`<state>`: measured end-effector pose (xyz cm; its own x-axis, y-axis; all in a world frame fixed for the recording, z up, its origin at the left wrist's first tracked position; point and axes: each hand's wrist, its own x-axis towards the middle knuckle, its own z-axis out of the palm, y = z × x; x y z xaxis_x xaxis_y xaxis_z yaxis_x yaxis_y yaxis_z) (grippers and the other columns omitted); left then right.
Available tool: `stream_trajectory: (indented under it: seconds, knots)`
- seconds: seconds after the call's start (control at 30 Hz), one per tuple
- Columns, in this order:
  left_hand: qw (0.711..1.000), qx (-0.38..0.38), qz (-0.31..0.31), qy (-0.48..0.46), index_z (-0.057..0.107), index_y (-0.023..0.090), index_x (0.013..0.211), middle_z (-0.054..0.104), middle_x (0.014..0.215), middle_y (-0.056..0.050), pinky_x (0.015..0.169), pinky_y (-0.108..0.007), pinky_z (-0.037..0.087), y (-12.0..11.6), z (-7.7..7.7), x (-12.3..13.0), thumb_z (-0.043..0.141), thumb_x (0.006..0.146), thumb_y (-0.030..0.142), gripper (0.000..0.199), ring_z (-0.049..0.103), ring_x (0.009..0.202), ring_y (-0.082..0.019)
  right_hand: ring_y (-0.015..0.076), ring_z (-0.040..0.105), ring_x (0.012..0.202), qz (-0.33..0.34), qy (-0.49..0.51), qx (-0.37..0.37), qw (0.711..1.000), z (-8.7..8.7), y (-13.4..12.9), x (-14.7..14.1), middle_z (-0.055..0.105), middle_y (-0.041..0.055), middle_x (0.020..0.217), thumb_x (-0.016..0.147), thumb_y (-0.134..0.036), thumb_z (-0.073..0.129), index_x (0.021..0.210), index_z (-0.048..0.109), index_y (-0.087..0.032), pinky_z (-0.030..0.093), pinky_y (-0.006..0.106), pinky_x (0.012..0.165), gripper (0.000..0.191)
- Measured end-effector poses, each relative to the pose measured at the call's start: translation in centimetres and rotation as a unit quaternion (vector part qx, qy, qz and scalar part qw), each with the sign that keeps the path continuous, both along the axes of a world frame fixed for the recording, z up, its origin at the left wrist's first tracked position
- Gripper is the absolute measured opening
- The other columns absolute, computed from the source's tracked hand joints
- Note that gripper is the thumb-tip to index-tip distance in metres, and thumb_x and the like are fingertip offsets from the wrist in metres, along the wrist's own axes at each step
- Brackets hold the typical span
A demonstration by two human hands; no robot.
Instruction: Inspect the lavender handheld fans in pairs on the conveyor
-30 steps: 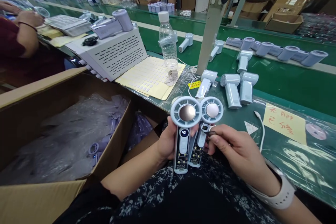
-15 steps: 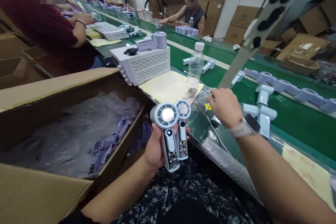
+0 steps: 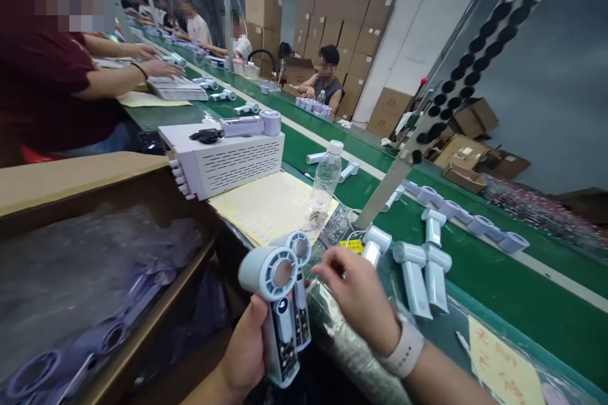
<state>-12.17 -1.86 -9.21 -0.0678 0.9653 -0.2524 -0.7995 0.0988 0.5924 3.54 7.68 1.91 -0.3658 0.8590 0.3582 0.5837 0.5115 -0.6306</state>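
Two blue fans are in one hand, and the other hand is close by.
In the head view, the left hand (image 3: pixel 244 348) is wrapped around the handle of the front fan (image 3: pixel 280 354), and the back fan (image 3: pixel 300 294) is right beside it, between the big box (image 3: pixel 71 180) and the table (image 3: pixel 453 304). The right hand (image 3: pixel 358 291) has curled fingers near the back fan; I can't tell if they pinch anything. I can't see what holds up the back fan. Two fans are a lot for one hand, so a loose grip could let one drop. Bare little parts show in the handles, so a bump could hurt them. A swinging right arm could knock over the bottle (image 3: pixel 327 177).
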Motion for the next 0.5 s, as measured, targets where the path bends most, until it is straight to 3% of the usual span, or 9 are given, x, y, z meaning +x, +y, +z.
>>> stream_trajectory:
  seconds: [0.07,0.17,0.27,0.37,0.43,0.5]
  knots:
    - [1.000,-0.023,0.001,0.000,0.081,0.023,0.112,0.079,0.118,-0.012,0.113,-0.048,0.050,-0.2,0.6,-0.4,0.074,0.073,0.076,0.066,0.066,0.124,-0.038,0.0181,0.058,0.057,-0.059,0.016,0.045,0.997,3.2,3.7,2.4,0.064,0.0013,0.064,0.096,-0.033,0.065,0.071,0.056,-0.023,0.047,0.031,0.056,0.028]
    - [0.999,-0.030,-0.002,0.016,0.083,0.022,0.107,0.078,0.123,-0.012,0.115,-0.048,0.048,-0.8,1.7,-0.6,0.075,0.068,0.080,0.070,0.068,0.121,-0.038,0.0251,0.060,0.063,-0.175,0.036,0.102,0.979,8.1,10.2,6.4,0.057,0.0042,0.064,0.097,-0.049,0.064,0.072,0.053,-0.026,0.045,0.037,0.060,0.035]
    - [0.999,-0.041,-0.007,0.030,0.084,0.023,0.105,0.080,0.117,-0.012,0.113,-0.050,0.051,-1.4,2.3,-0.2,0.076,0.062,0.082,0.074,0.069,0.119,-0.039,0.0276,0.056,0.061,-0.220,0.018,0.101,0.970,10.5,14.4,8.9,0.041,0.0027,0.054,0.093,-0.056,0.069,0.058,0.038,-0.028,0.039,0.036,0.054,0.054]
    - [0.997,-0.056,0.009,0.059,0.083,0.024,0.105,0.080,0.119,-0.011,0.111,-0.051,0.053,-1.5,2.0,0.2,0.077,0.059,0.083,0.075,0.068,0.122,-0.041,0.0238,0.052,0.055,-0.204,-0.012,0.073,0.976,9.6,12.8,9.3,0.036,0.0013,0.049,0.095,-0.057,0.066,0.054,0.030,-0.028,0.036,0.034,0.052,0.062]
    - [0.995,-0.056,0.031,0.076,0.082,0.025,0.104,0.079,0.124,-0.009,0.111,-0.050,0.054,-1.1,1.1,0.4,0.075,0.059,0.084,0.075,0.064,0.128,-0.042,0.0198,0.054,0.056,-0.163,-0.033,0.052,0.985,7.3,8.7,8.6,0.044,0.0011,0.052,0.100,-0.054,0.061,0.056,0.035,-0.026,0.040,0.032,0.055,0.058]
    - [0.996,-0.047,0.029,0.068,0.082,0.027,0.102,0.080,0.121,-0.006,0.109,-0.050,0.056,0.0,-0.1,0.7,0.079,0.053,0.084,0.075,0.060,0.133,-0.043,0.0161,0.057,0.053,-0.107,-0.055,0.017,0.993,3.9,3.7,7.5,0.057,-0.0008,0.057,0.093,-0.054,0.072,0.065,0.052,-0.024,0.041,0.028,0.053,0.045]
